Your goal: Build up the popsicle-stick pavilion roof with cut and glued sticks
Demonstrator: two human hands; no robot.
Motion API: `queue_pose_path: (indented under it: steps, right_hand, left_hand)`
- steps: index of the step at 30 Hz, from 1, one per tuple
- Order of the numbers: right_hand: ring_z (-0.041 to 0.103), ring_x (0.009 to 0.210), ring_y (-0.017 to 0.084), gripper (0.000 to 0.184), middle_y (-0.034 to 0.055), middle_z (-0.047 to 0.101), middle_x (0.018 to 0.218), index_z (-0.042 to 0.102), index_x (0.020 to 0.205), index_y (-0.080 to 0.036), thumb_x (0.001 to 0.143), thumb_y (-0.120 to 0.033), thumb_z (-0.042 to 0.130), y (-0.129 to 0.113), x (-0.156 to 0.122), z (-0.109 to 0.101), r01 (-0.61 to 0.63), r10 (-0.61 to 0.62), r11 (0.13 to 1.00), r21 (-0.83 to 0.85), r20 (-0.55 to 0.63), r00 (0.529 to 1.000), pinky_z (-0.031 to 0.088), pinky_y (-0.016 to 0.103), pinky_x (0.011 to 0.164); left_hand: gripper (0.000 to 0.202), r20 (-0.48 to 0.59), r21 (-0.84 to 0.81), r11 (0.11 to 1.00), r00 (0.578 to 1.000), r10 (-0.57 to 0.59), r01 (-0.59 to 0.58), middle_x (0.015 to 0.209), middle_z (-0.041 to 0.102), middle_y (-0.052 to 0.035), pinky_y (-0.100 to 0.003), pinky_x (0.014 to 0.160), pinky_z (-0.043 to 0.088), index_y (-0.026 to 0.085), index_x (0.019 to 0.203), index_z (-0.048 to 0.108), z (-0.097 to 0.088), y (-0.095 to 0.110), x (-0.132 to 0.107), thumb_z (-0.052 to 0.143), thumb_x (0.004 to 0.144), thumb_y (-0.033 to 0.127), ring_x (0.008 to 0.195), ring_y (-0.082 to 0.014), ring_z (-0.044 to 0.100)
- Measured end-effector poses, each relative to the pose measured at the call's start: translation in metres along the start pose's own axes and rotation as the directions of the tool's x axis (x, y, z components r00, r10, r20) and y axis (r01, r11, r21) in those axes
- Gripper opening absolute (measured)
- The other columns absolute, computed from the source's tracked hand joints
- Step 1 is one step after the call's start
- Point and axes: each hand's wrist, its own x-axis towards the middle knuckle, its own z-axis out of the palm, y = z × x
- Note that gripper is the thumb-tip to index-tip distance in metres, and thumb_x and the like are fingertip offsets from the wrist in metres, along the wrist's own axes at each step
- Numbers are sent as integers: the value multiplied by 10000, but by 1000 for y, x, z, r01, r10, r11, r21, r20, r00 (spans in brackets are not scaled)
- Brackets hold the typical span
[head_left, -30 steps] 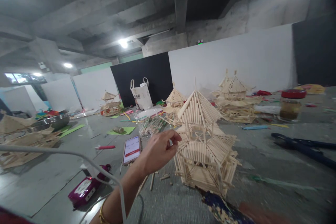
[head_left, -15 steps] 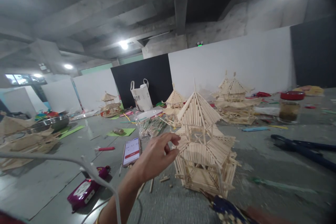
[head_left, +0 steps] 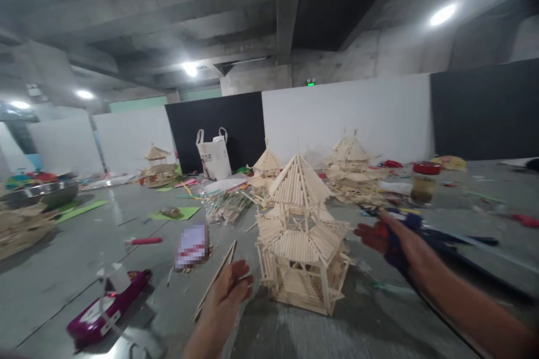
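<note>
A small pavilion model (head_left: 301, 230) made of thin wooden sticks stands upright on the table between my hands, its two tiers of roof showing. My left hand (head_left: 231, 286) is at its left, apart from it, with loosely curved fingers and nothing held. Thin sticks (head_left: 217, 280) lie just behind that hand. To the right of the model, my right hand (head_left: 374, 235) is stretched towards it with fingers extended, not touching it. Something dark blue (head_left: 396, 249) crosses this hand near the wrist; motion blur hides what it is.
Behind stand more stick pavilions (head_left: 351, 165) and a white bag (head_left: 213, 157). At left are a purple device (head_left: 109, 311), a phone (head_left: 191, 245), a red stick-shaped item (head_left: 145, 241) and a metal bowl (head_left: 46, 193). Dark-handled cutters (head_left: 471, 269) and a red-lidded jar (head_left: 422, 185) are at right.
My left hand has drawn down and away from the model's roof. My right hand has come up from the bottom edge to the model's right side. The view has shifted slightly right.
</note>
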Motion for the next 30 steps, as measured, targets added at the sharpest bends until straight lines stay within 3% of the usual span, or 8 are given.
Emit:
queue_pose_path:
  steps: [2,4,9,14,19,26,30]
  right_hand:
    - [678,760,224,210,92,698,743,582,708,-160,861,-299,547,12,17,14,-68,68,997,41,9,998,540,300,675]
    - [682,668,222,214,52,669,610,543,670,-172,847,-289,564,25,29,26,-109,107,990,85,26,994,550,302,613]
    - [644,507,180,203,31,662,608,541,699,-174,825,-325,594,40,25,34,-189,180,970,151,72,981,505,249,433]
    - [653,544,189,161,17,665,614,576,738,-179,838,-304,573,39,8,31,-238,221,952,193,106,969,540,286,494]
    - [646,519,191,290,34,642,535,514,587,-178,841,-306,571,45,-6,30,-297,289,927,229,71,955,563,317,541]
    - [686,660,263,118,42,697,646,564,759,-198,748,-268,658,55,-32,29,-291,295,912,290,33,955,593,367,580]
    - [684,767,278,295,17,701,692,591,894,-236,625,-234,713,54,-51,30,-290,298,929,230,0,955,610,353,624]
  left_hand:
    - [453,5,-56,998,999,-35,36,911,661,-76,-324,676,494,192,915,583,0,-6,10,748,506,296,798,-226,649]
    - [473,38,-80,995,997,-60,62,868,667,-63,-333,667,493,201,910,585,1,-11,20,761,478,282,765,-234,653]
    - [455,88,-85,992,992,-89,97,789,674,-66,-328,628,498,192,877,583,6,-19,28,751,459,260,697,-234,662]
    - [398,90,16,986,982,-168,167,857,692,-88,-306,690,518,164,952,562,9,0,29,677,573,189,762,-216,679]
    - [260,183,137,964,950,-251,229,829,694,-86,-290,670,525,153,926,537,9,25,43,611,677,153,665,-166,675]
    - [163,293,221,960,927,-236,174,647,620,-6,-294,614,524,122,872,548,2,33,64,598,716,111,535,-114,590]
    - [216,313,314,939,918,-244,143,907,621,-32,-319,667,523,136,1024,559,4,26,77,540,859,274,728,-130,605]
